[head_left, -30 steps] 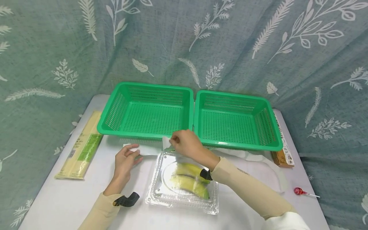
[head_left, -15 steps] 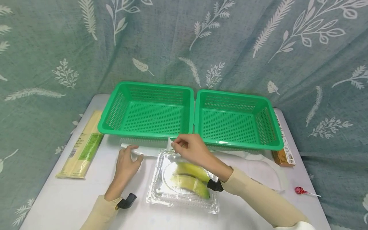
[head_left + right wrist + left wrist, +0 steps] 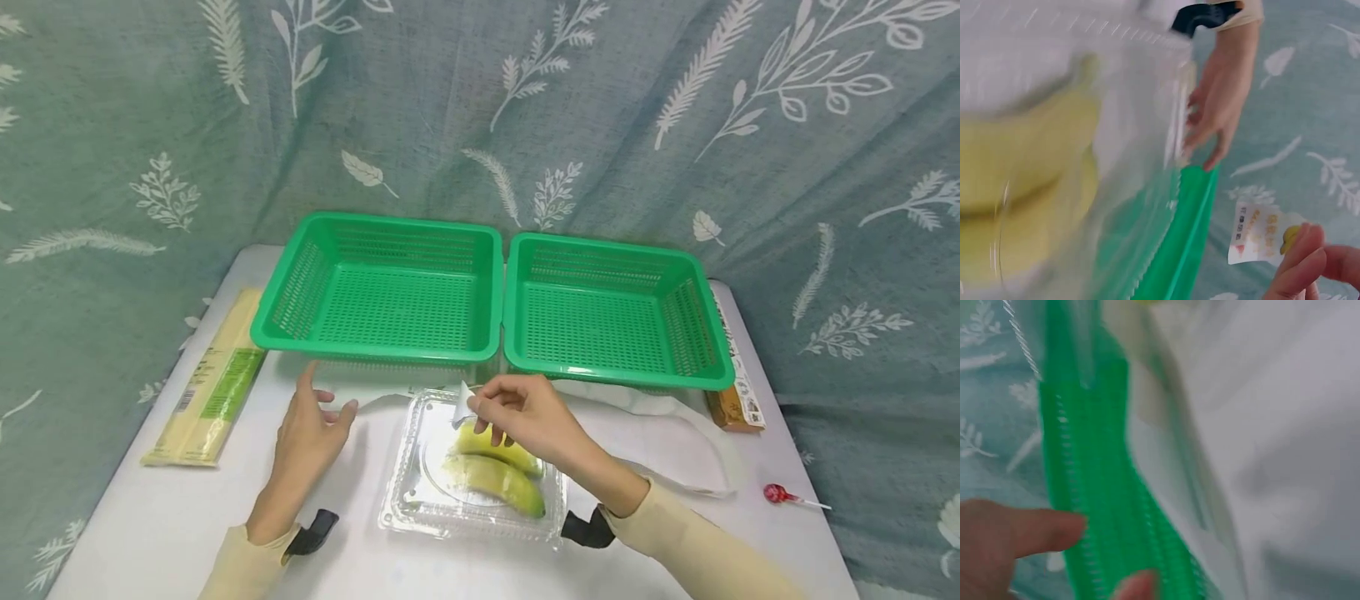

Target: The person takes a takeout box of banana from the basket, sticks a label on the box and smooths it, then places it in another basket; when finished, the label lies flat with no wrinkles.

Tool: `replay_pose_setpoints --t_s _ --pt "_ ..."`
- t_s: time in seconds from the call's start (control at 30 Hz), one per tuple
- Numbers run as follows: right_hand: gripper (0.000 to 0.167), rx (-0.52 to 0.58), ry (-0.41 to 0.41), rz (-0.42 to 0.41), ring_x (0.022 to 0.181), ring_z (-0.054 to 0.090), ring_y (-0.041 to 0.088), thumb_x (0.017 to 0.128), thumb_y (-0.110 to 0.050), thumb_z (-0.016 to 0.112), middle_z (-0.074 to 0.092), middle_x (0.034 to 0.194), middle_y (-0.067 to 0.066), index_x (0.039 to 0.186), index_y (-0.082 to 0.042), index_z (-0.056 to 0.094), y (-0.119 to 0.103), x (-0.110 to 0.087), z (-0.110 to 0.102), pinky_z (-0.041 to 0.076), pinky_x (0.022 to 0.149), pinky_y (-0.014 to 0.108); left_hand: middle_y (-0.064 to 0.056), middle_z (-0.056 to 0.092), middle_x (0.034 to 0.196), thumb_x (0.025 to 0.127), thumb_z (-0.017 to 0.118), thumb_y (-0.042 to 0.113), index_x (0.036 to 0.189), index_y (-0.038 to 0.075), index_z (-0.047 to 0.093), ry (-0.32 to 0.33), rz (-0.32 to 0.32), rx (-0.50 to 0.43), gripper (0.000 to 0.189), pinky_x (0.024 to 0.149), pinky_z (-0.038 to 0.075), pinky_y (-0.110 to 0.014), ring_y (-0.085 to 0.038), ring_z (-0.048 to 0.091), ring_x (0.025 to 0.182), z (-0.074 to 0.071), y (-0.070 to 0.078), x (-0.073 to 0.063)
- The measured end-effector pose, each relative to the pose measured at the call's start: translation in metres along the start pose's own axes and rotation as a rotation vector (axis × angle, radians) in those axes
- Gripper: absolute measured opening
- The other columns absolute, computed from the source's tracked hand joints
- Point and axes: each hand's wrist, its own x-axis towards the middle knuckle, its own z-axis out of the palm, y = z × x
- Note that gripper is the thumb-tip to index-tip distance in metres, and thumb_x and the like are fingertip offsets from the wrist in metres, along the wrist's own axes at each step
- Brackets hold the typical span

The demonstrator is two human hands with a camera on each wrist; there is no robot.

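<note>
My right hand [image 3: 534, 417] pinches a small white label [image 3: 462, 404] between thumb and fingertip, over the back of a clear plastic clamshell box [image 3: 405, 500]. In the right wrist view the label [image 3: 1257, 232] shows orange characters and a banana picture. Two yellow-green bananas [image 3: 495, 483] lie inside the closed box. Behind it runs a long white label strip [image 3: 693, 417], curving round to the right. My left hand [image 3: 309, 437] hovers left of the box by the strip's other end, fingers spread, holding nothing. The left wrist view is blurred and shows its fingers [image 3: 1047, 532] before green mesh.
Two green mesh baskets [image 3: 382, 354] [image 3: 622, 375] stand side by side at the back. A pack of pale noodles [image 3: 213, 383] lies at the left edge. At the right are a brown and white box [image 3: 738, 392] and a red lollipop [image 3: 776, 493].
My right hand has drawn the label away from the strip, toward me and over the box. My left hand has let go of the strip, moved slightly left and opened its fingers.
</note>
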Motion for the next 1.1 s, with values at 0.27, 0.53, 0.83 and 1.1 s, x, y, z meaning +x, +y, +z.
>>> replay_pose_setpoints --t_s 0.27,0.53,0.83,1.1 --pt "0.024 0.286 -0.056 0.061 0.059 0.058 0.008 0.098 -0.02 0.065 0.068 0.075 -0.003 0.102 0.003 0.068 0.008 -0.009 0.026 0.05 0.057 0.019 -0.006 0.063 0.116 0.083 0.081 0.009 0.157 0.019 0.031 0.039 0.394 -0.27 0.089 0.073 0.051 -0.015 -0.005 0.057 0.096 -0.005 0.039 -0.04" --pt "0.017 0.427 -0.057 0.098 0.056 0.055 0.005 0.097 -0.023 0.064 0.065 0.068 -0.01 0.095 -0.006 0.066 0.016 -0.019 0.038 0.046 0.056 0.019 0.009 0.064 0.107 0.074 0.089 0.014 0.155 0.031 0.033 -0.262 0.507 -0.239 0.1 0.082 0.055 -0.024 -0.008 0.061 0.097 0.004 0.068 -0.062" --pt "0.018 0.467 0.015 0.044 0.056 0.055 0.004 0.099 -0.023 0.062 0.066 0.071 -0.011 0.099 -0.006 0.065 0.029 -0.036 0.034 0.043 0.053 0.016 0.013 0.068 0.091 0.083 0.079 0.003 0.147 0.022 0.046 -0.246 0.587 -0.359 0.075 0.079 0.058 -0.024 -0.002 0.063 0.084 0.027 0.07 -0.058" --pt "0.018 0.498 0.013 0.03 0.061 0.057 0.004 0.099 -0.02 0.062 0.068 0.078 -0.01 0.107 -0.004 0.064 0.039 -0.045 0.032 0.047 0.055 0.016 0.002 0.076 0.092 0.091 0.073 0.01 0.147 0.021 0.045 -0.298 0.434 -0.466 0.063 0.08 0.061 -0.025 -0.006 0.071 0.082 0.035 0.071 -0.061"
